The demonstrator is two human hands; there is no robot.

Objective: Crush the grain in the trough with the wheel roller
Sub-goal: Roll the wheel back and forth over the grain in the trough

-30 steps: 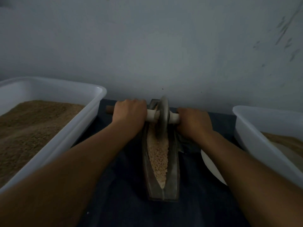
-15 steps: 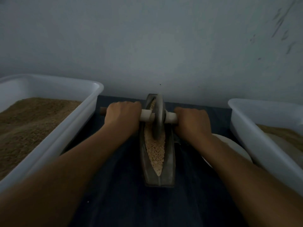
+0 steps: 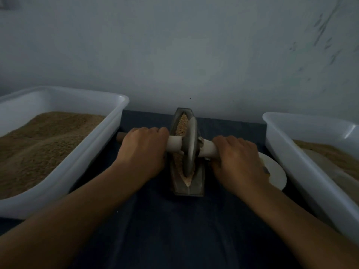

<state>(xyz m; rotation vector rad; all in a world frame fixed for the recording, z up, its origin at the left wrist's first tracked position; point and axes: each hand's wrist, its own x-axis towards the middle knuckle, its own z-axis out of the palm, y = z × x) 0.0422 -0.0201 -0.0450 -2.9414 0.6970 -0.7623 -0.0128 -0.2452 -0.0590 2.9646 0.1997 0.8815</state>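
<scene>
since a second ago the roller (image 3: 190, 146), both hands (image 3: 144, 150) (image 3: 238, 162) clamped on its axle, had rolled back toward the near end of the trough (image 3: 200, 183), baring grain (image 3: 182, 123) at the far end.

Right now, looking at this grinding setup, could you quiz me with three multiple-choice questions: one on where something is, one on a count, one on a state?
1. Where does the metal wheel sit?
A. in the trough
B. in the left tub
C. on the plate

2. How many white tubs flank the trough?
A. one
B. two
C. four

3. What are the hands doing?
A. resting open
B. gripping the wheel's handle
C. scooping grain

Answers: 1 A, the wheel stands in the grain. 2 B, a left tub and a right tub. 3 B, the left hand and right hand curl round the handle.
</scene>
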